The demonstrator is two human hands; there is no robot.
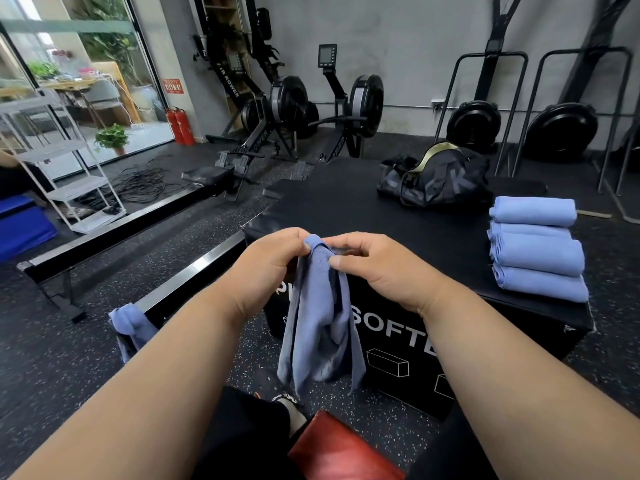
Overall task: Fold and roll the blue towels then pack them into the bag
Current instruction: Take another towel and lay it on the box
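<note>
I see my left hand (277,256) and my right hand (377,268) close together in the middle of the view. Both are pinched shut on the top corner of one blue towel (320,327). The towel hangs down limp from my fingers, in front of the black foam box (398,216). Its low end dangles above the speckled floor (69,348).

The box has white letters on its front side. I can read "SOFT", and the rest is hidden by the towel and my right arm. There are small white box drawings under the letters.

At about 3 o'clock, on top of the box, sits a stack of folded blue towels (536,247). They lie one on top of the other, near the box's right edge.

At about 1 o'clock, at the far end of the box top, rests the black gym bag (436,178). It has big gray letters, and I can only make out a "K". A gold strap lies over its top.

At 8 o'clock, another blue towel (133,327) hangs beside my left arm.

At 11 o'clock stand rowing machines (277,109). One says "AIR ROWER".
</note>
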